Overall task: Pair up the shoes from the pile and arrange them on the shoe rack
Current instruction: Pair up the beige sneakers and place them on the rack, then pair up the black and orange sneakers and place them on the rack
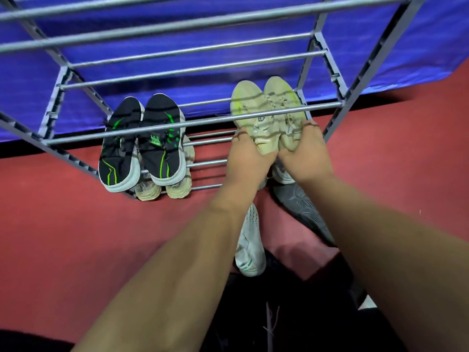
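Note:
A grey metal shoe rack (193,123) stands before me on the red floor. Two pale yellow-green sneakers (264,105) lie side by side on a shelf at the right, toes away from me. My left hand (247,153) grips the left one at its heel, and my right hand (304,153) grips the right one. A black pair with green stripes (142,141) rests on the same shelf at the left. Under it, the heels of a beige pair (162,190) show on the shelf below.
A white sneaker (250,247) lies on the floor between my forearms, and a dark grey shoe (302,209) lies sole up beside it. Another pale shoe (281,174) peeks out under my right hand. Blue fabric (177,47) hangs behind the rack.

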`<state>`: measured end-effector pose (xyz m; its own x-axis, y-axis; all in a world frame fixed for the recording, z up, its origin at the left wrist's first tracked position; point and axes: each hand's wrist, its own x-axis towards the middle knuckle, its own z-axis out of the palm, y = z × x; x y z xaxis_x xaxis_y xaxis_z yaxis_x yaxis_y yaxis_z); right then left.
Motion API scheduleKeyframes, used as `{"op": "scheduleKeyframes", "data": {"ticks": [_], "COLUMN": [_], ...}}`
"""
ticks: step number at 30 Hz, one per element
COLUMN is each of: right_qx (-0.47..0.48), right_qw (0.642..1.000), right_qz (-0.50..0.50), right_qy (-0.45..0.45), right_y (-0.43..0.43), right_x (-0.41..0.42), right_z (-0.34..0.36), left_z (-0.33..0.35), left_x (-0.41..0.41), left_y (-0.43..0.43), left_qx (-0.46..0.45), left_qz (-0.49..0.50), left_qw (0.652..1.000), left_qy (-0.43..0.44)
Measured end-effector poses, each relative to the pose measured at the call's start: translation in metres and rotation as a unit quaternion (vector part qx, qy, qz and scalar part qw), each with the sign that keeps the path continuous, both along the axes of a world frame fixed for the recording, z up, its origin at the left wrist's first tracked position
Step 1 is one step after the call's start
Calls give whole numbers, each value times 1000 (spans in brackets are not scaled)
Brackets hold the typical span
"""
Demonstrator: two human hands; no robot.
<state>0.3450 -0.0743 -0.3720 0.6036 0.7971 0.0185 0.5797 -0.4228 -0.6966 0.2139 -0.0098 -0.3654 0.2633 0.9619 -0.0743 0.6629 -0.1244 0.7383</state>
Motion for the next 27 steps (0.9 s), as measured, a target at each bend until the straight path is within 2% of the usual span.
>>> {"op": "scheduleKeyframes", "data": {"ticks": [4,6,8,11,13,14,16,18,19,22,24,27], "right_qx": [46,67,48,-82,-207,-259,-335,-383,-400,-432,-447,-510], "right_qw": [999,997,995,992,976,965,941,923,916,901,893,860], "right_qz": [-5,-45,-87,-92,-61,-48,-38,-33,-32,-39,-48,-30], "right_qy": [-4,6,1,9,7,5,10,11,9,-3,-12,-13], "right_y": [-24,-41,-57,-79,-94,-101,-112,-120,-124,-128,-124,-113], "right_x": [-7,-14,-20,-19,-13,-11,-7,-2,1,9,12,5], "right_z": [-3,-11,-24,-51,-68,-75,-88,-98,-103,-116,-117,-108], "left_z": [-1,-1,-1,-14,-30,-40,-67,-95,-105,-123,-126,-123], "left_x": [-9,-14,-20,-34,-49,-58,-76,-95,-103,-120,-121,-116], "left_y": [-1,0,-5,-20,-34,-41,-57,-78,-88,-112,-114,-103], "left_qx": [-2,-4,2,95,105,76,-36,-139,-162,-131,-118,-159], "left_qz": [-46,-68,-90,-74,-29,-25,-88,-182,-210,-242,-247,-228], "left_qw": [999,997,996,993,994,997,993,958,941,923,922,926], "left_qy": [-16,-23,-24,-18,-27,-13,71,172,212,269,273,254]}}
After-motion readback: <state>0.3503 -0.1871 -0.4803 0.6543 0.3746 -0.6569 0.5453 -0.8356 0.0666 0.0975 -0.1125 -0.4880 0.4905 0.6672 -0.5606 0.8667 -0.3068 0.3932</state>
